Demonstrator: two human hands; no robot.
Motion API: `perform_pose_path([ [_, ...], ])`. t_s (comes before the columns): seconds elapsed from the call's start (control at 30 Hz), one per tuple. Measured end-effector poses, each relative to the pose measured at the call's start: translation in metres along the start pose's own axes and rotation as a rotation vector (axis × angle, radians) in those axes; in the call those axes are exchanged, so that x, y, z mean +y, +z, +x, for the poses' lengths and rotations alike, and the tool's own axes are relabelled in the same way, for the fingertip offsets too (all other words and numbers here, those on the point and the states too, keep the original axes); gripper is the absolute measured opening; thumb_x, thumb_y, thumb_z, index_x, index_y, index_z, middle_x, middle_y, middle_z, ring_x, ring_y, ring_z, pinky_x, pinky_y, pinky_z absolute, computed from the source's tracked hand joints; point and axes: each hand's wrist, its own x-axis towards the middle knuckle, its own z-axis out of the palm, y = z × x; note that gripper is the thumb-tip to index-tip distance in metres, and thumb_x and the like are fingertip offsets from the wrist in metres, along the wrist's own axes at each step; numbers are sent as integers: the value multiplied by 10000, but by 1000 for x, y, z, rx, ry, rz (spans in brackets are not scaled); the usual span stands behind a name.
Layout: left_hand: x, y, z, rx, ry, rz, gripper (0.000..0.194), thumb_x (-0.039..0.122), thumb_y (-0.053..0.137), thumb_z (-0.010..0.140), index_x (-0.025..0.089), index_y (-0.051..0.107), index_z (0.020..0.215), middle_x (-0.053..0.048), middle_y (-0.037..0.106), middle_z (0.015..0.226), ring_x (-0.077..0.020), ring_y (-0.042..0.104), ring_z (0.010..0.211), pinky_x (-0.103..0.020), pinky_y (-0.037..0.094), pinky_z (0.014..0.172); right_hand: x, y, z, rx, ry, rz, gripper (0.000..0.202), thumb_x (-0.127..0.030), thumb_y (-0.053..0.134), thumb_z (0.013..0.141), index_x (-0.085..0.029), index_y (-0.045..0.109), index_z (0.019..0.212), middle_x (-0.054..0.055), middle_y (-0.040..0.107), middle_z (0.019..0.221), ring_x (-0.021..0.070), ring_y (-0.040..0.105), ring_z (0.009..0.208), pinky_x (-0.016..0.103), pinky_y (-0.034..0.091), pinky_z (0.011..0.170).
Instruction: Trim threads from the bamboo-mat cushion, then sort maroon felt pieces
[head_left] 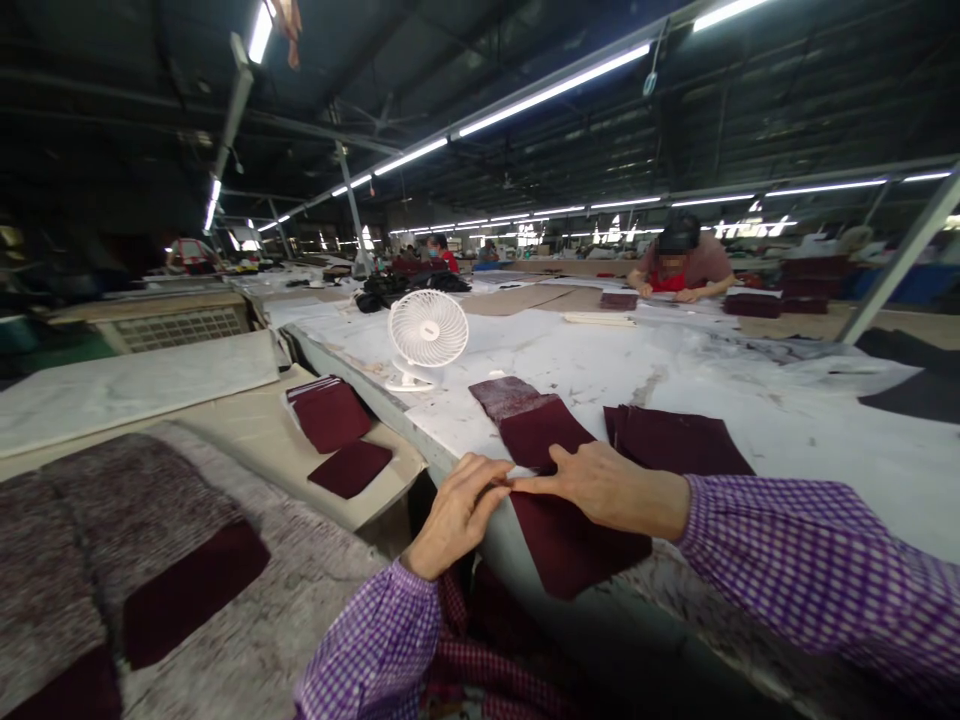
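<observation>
At the near edge of the white table, my left hand [461,505] pinches thumb and fingers together at the corner of a maroon cloth piece [570,555]. That piece partly hangs over the table edge. My right hand [592,485] lies across the cloth, index finger stretched out to meet the left fingertips and thumb held apart; its other fingers are partly hidden. Just beyond lies another maroon piece [544,430], beside a mottled grey-maroon strip [510,395]. Past the right wrist is a small stack of maroon pieces [682,440].
A white fan [427,335] stands on the table [540,345]. To the left, a lower tan surface [262,410] carries a maroon stack [330,415] and one loose piece [350,468]. Mottled fabric [300,580] lies nearer. Across the table, a co-worker [686,265] leans over material.
</observation>
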Motion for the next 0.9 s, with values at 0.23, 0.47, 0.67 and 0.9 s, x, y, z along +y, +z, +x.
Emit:
perform_pose_path([
  [0.23,5,0,4,-57,50,110,191,268,508,914,182,660,992,-59,597,930,-183,505,916,-319,425,819,13,10,-7,40,261,316,345,-383,572,880,-209,561,1178,85,597,1059,235,559,947,324,398,743],
  [0.47,5,7,8,-4,18,42,195,229,481,925,168,617,799,-36,580,846,-162,508,847,-308,405,770,19,13,-5,86,235,570,129,-293,670,801,-182,605,813,26,578,877,180,519,870,323,372,813],
  [0.67,3,9,25,213,-107,3,194,286,523,903,180,570,748,-22,581,791,-170,524,821,-312,412,761,56,-20,-22,-10,76,1095,152,-304,554,847,-163,500,863,-12,532,758,114,481,667,242,376,605],
  [0.9,10,41,63,-131,-6,270,306,379,632,816,180,601,1046,-68,615,999,-234,520,962,-405,427,873,148,-1,-83,18,539,1153,412,-400,564,796,-201,496,1149,98,597,1161,254,564,1057,351,457,851],
])
